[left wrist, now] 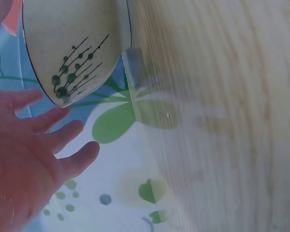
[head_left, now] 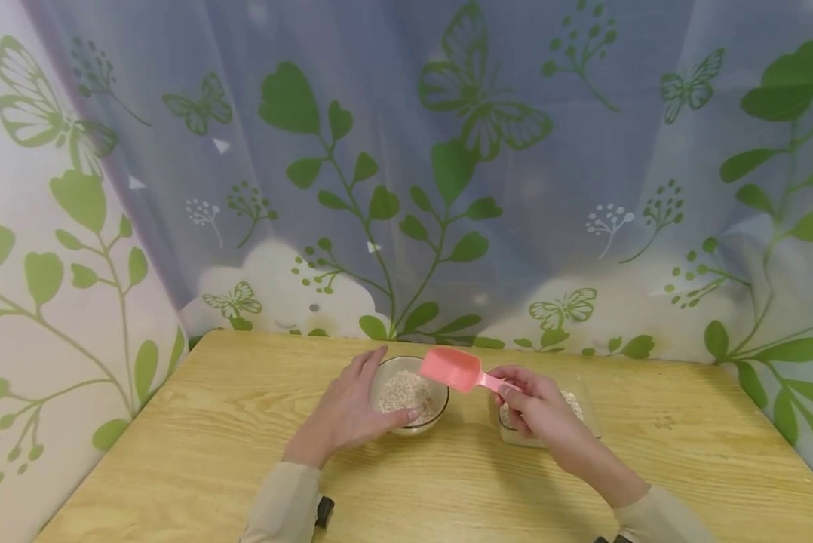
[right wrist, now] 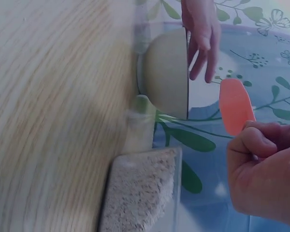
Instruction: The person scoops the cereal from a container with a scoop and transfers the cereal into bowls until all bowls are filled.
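Note:
A pink scoop [head_left: 452,368] is in my right hand [head_left: 532,403], which grips its handle. The scoop's head is raised above the right rim of a round bowl [head_left: 416,431] of pale flakes; whether the scoop holds anything cannot be told. Beside the bowl's left side is my left hand [head_left: 352,407], thumb near the front rim. In the left wrist view that hand's fingers [left wrist: 79,157] are spread, not curled round the bowl [left wrist: 77,38]. Below my right hand stands a clear rectangular container [right wrist: 178,193] of similar flakes, partly hidden by the hand in the head view.
Both vessels stand on a wood-grain table [head_left: 230,422], toward its back edge. Behind it hangs a curtain [head_left: 393,188] printed with green leaves and butterflies. The bowl is left of the container, with a gap between them.

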`<state>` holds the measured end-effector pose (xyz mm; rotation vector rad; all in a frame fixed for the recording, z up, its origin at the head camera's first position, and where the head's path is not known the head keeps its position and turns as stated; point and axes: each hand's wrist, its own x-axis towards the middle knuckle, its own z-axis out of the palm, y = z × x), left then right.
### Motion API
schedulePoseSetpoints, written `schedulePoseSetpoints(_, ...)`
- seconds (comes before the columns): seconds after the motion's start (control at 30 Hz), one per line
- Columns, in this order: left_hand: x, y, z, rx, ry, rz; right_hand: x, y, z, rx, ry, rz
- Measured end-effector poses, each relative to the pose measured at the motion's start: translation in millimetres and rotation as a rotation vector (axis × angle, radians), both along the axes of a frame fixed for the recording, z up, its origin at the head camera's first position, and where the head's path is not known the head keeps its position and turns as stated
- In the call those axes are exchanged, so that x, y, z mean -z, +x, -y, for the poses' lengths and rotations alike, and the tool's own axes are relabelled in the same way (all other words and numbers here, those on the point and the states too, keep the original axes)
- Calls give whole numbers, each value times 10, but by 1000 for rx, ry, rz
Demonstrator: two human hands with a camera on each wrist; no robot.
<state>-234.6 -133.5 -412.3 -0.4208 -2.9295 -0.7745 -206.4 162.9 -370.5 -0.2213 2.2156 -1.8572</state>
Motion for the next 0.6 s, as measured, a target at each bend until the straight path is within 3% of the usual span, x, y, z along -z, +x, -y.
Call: schedulePoseSetpoints(0.6, -67, 6, -223, 75, -39, -89, 4, 85, -578, 40, 5, 0)
